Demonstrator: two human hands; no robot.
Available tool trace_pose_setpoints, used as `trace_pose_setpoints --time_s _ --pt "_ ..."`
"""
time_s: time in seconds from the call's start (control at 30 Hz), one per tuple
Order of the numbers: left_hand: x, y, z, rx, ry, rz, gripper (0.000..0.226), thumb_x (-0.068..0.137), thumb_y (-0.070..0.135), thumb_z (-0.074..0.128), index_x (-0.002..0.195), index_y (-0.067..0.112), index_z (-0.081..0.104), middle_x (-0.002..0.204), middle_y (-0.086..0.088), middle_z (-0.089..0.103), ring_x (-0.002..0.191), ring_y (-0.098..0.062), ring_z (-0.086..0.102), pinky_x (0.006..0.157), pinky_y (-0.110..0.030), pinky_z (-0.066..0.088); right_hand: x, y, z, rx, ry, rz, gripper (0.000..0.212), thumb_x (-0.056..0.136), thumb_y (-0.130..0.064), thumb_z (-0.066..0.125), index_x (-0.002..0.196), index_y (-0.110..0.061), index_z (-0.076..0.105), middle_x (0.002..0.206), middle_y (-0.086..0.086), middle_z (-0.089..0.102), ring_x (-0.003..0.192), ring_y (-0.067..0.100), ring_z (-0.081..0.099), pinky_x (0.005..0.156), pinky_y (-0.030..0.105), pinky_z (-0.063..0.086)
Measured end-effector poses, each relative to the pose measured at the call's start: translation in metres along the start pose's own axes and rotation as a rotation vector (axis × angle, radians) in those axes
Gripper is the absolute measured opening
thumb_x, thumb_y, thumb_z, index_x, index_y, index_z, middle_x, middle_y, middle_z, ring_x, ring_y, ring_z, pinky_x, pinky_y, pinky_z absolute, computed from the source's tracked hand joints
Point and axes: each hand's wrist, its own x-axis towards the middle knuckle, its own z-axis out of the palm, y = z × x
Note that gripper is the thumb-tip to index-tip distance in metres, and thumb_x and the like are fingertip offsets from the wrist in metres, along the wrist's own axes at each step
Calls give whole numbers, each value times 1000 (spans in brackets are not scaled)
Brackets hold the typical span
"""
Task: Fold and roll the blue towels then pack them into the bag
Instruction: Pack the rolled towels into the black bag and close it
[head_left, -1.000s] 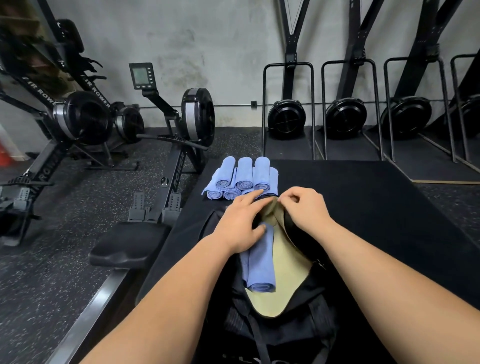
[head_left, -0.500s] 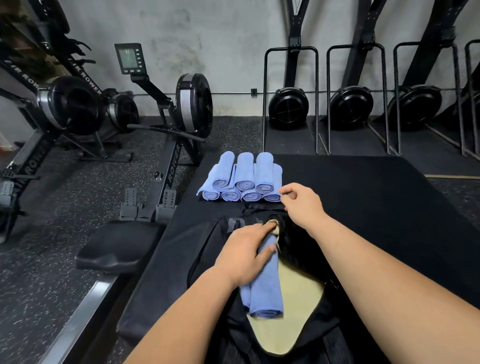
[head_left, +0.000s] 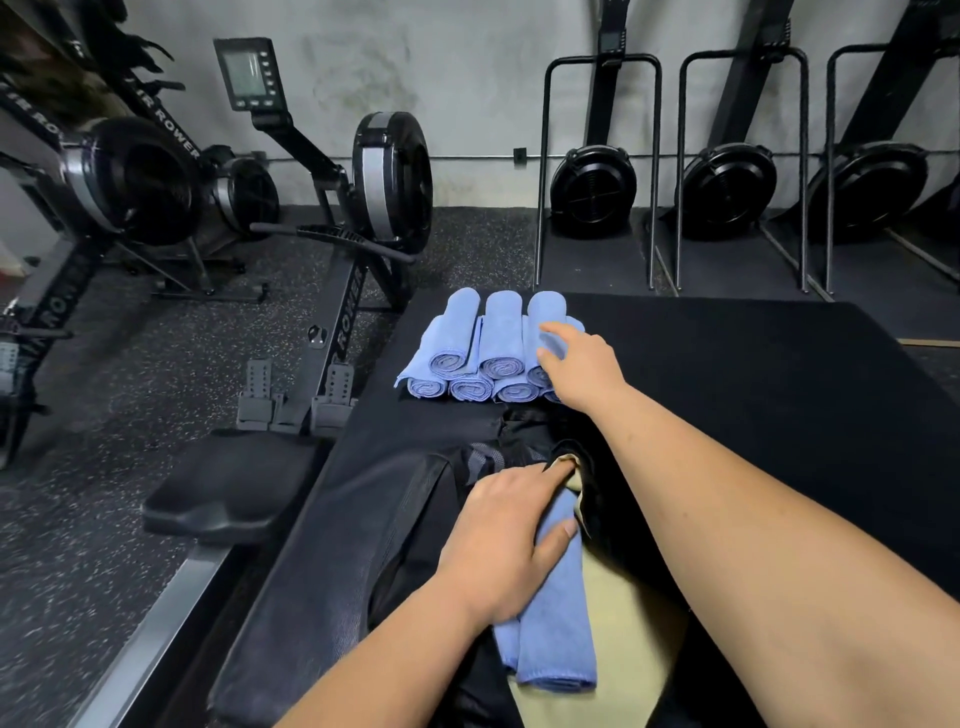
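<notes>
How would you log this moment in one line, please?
phase: packing | left hand: presses rolled towel in open bag | right hand: open, over towel stack

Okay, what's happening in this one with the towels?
A person is packing an open black bag. The left hand presses flat on the blue towels already inside. The right hand stretches to the stack of rolled towels on the mat beyond, fingers open on the top right roll.
</notes>
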Motion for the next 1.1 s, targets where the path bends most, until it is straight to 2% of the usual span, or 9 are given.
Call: trace_pose_setpoints --time_s 0.1,0.2,0.37,0.5,0.63,0.73,0.87,1.0,1.1 --pt "0 -1 2 2 -1 -4 62 104 47 51 162 34 32 146 17 49 138 -10 42 119 -29 26 10 -5 9 -29 -27 41 49 101 -46 55 150 -42 50 146 21 53 132 42 47 106 44 43" --pt "0 -1 3 10 1 -3 62 104 47 50 162 34 31 149 17 48 139 -11 41 120 -31 26 12 -9 11 -42 -69 59 56 95 -51 64 149 -43 50 147 12 55 132 39 49 108 44 44" --pt "1 -2 4 23 9 -4 62 104 47 51 162 34 31 151 17 46 139 -10 40 120 -29 25 6 -17 2 48 38 83 52 91 -30 72 141 -36 60 145 5 56 131 31 54 98 36 47" --pt "0 -3 5 26 18 -1 63 105 48 50 163 34 30 152 17 45 140 -9 39 120 -26 22 -10 -17 -13 227 118 118 49 86 -27 73 134 -34 68 144 -2 60 127 26 59 99 33 49" --pt "-1 -3 6 29 24 -13 63 105 50 48 163 36 28 150 18 46 139 -8 39 121 -26 22 -36 -16 -34 474 170 159 48 73 -32 72 120 -41 73 126 -4 68 108 20 67 95 37 57" --pt "-1 0 4 44 23 -11 62 104 50 49 161 35 30 144 17 48 134 -10 43 119 -30 27 -61 -10 -48 624 166 178 42 75 -26 73 114 -43 74 115 -3 70 99 17 70 88 33 59" --pt "-1 0 1 60 25 -5 60 103 49 51 158 31 34 139 14 50 128 -14 48 114 -32 34 -97 0 -64 812 132 216 34 83 -18 71 111 -38 76 110 -2 73 95 18 70 84 36 59" --pt "-2 11 -7 81 7 34 64 102 47 55 160 25 37 157 9 42 140 -17 44 117 -35 35 -139 13 -87 939 138 289 26 84 -25 75 108 -34 76 117 -3 73 98 18 69 81 37 57" --pt "1 18 -15 144 -29 79 68 97 43 61 159 25 40 166 6 33 146 -21 41 119 -38 36 -163 23 -98 958 152 340 39 77 -30 89 112 -29 71 116 -2 72 97 19 71 78 37 58"
